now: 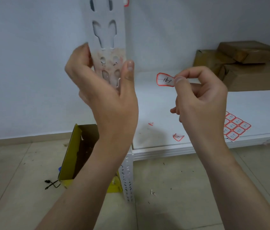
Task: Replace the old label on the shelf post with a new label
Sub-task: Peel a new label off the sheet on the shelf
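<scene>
A white slotted shelf post (pixel 105 27) rises in front of me, with a patch of torn paper and glue residue (pixel 110 63) on its face. My left hand (pixel 104 90) wraps around the post at that patch, thumb on the right edge and fingers on the left edge. My right hand (pixel 198 100) pinches a new red-bordered white label (pixel 164 80) marked "16-3" between thumb and forefinger, held in the air to the right of the post. A sheet of several red-bordered labels (pixel 233 127) lies on the white shelf board (pixel 155 113).
Torn label scraps (pixel 178 137) lie on the board. Brown cardboard packages (pixel 247 62) are stacked at the board's back right. An open yellow box (pixel 79 151) stands on the tiled floor left of the post, with a black cord (pixel 51 184) beside it. Another label (pixel 126 1) sticks near the top.
</scene>
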A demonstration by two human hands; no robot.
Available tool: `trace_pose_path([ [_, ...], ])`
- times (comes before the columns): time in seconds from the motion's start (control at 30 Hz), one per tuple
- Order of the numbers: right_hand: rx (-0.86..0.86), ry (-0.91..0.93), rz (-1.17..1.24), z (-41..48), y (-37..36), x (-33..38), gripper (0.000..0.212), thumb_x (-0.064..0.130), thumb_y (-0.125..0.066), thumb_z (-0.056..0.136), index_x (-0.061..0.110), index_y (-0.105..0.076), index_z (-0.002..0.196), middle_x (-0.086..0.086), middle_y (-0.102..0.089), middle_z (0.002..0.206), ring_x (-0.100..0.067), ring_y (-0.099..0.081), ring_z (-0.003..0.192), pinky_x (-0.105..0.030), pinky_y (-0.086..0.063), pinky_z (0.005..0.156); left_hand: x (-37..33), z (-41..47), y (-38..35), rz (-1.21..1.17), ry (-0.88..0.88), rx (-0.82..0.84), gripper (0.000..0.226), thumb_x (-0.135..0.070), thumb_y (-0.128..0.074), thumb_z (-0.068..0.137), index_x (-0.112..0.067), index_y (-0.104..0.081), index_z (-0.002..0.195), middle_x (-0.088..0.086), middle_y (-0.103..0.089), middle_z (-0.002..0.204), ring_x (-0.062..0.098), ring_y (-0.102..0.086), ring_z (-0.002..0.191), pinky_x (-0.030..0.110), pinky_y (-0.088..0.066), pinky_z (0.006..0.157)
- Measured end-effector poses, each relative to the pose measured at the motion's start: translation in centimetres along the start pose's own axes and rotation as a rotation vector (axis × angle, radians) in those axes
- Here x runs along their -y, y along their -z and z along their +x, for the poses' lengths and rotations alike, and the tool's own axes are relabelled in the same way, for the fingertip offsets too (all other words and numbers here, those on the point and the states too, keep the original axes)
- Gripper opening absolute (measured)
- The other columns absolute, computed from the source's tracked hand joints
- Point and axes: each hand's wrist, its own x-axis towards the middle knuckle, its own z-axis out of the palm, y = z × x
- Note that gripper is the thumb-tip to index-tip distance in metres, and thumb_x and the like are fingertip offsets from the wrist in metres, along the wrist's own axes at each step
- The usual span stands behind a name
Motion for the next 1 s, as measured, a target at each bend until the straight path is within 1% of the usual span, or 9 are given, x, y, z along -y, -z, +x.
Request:
trace_pose_path([
  [0.1, 0.032, -0.069, -0.083, 0.2, 1.8, -2.0, 0.012, 0.014, -0.062, 0.099, 0.017, -0.066, 0.088, -0.025, -0.048, 0.057, -0.032, -0.041, 0.047, -0.056, -0.051, 0.049, -0.3, -1.3, -1.1, 0.211, -0.077, -0.06, 0.078, -0.015, -0.074, 0.088, 0.014, -0.031, 0.146, 0.03, -0.03, 0.151, 0.028, -0.031, 0.146, 0.045, -0.031, 0.119],
  [0.23, 0.093, -0.135, -0.172, 0.1, 4.3, -4.5, 0.016, 0.016, -0.063, 0.098, 0.026, -0.064, 0.085, -0.028, -0.056, 0.064, -0.047, -0.056, 0.058, -0.055, -0.053, 0.052, -1.6, -3.9, -3.0, 0.318, -0.222, -0.029, 0.078, -0.014, -0.075, 0.086, 0.018, -0.033, 0.144, 0.041, -0.027, 0.151, 0.05, -0.027, 0.147, 0.065, -0.027, 0.116],
  [0.33, 0.115, -0.17, -0.233, -0.1, 6.3, -6.3, 0.014, 0.019, -0.066, 0.096, 0.027, -0.064, 0.085, -0.026, -0.061, 0.064, -0.047, -0.061, 0.063, -0.056, -0.057, 0.059, -1.8, -6.0, -4.5, 0.358, -0.281, 0.071, 0.075, -0.009, -0.075, 0.082, 0.017, -0.038, 0.141, 0.042, -0.03, 0.15, 0.058, -0.028, 0.145, 0.072, -0.016, 0.117],
  [0.4, 0.124, -0.197, -0.256, -0.1, 7.3, -7.3, 0.01, 0.024, -0.068, 0.094, 0.027, -0.064, 0.086, -0.022, -0.06, 0.061, -0.046, -0.061, 0.063, -0.057, -0.059, 0.062, -1.8, -6.9, -5.3, 0.356, -0.281, 0.13, 0.072, -0.006, -0.074, 0.082, 0.012, -0.039, 0.143, 0.037, -0.031, 0.153, 0.055, -0.026, 0.148, 0.069, -0.01, 0.122],
  [0.47, 0.139, -0.228, -0.264, 0.0, 8.0, -8.2, 0.009, 0.031, -0.071, 0.089, 0.026, -0.064, 0.085, -0.017, -0.057, 0.056, -0.045, -0.06, 0.06, -0.057, -0.058, 0.063, -1.3, -7.6, -5.8, 0.313, -0.286, 0.205, 0.066, 0.004, -0.066, 0.086, 0.006, -0.038, 0.147, 0.029, -0.033, 0.156, 0.049, -0.024, 0.15, 0.063, -0.018, 0.123],
  [0.6, 0.219, -0.235, -0.354, 0.0, 8.2, -9.3, 0.017, 0.036, -0.081, 0.088, 0.025, -0.068, 0.086, -0.001, -0.061, 0.058, -0.02, -0.055, 0.054, -0.049, -0.059, 0.063, 1.0, -8.4, -5.4, 0.33, -0.068, 0.476, 0.062, 0.016, -0.049, 0.093, -0.015, -0.044, 0.148, 0.005, -0.04, 0.155, 0.021, -0.037, 0.147, 0.025, -0.032, 0.12],
  [0.73, 0.31, -0.207, -0.435, -0.3, 7.5, -9.3, 0.017, 0.035, -0.083, 0.089, 0.023, -0.071, 0.09, 0.002, -0.069, 0.083, -0.006, -0.051, 0.057, -0.026, -0.039, 0.059, 3.0, -8.2, -3.9, 0.391, 0.18, 0.689, 0.056, 0.014, -0.042, 0.098, -0.025, -0.053, 0.136, -0.006, -0.053, 0.142, 0.009, -0.057, 0.124, 0.027, -0.051, 0.104],
  [0.87, 0.38, -0.235, -0.421, -0.7, 6.5, -9.0, 0.02, 0.028, -0.085, 0.087, 0.017, -0.067, 0.088, 0.01, -0.067, 0.089, 0.001, -0.058, 0.047, -0.011, -0.038, 0.054, 4.5, -8.5, -2.5, 0.378, 0.262, 0.767, 0.055, 0.016, -0.039, 0.096, -0.024, -0.058, 0.129, -0.005, -0.058, 0.135, 0.011, -0.062, 0.115, 0.033, -0.053, 0.102],
  [1.0, 0.41, -0.211, -0.429, -0.7, 5.0, -9.3, 0.021, 0.031, -0.084, 0.087, 0.027, -0.064, 0.082, 0.012, -0.07, 0.088, -0.007, -0.066, 0.066, -0.026, -0.049, 0.059, 5.3, -8.9, -2.5, 0.418, 0.305, 0.772, 0.053, 0.013, -0.04, 0.095, -0.025, -0.061, 0.125, -0.004, -0.058, 0.134, 0.013, -0.06, 0.119, 0.031, -0.05, 0.103],
])
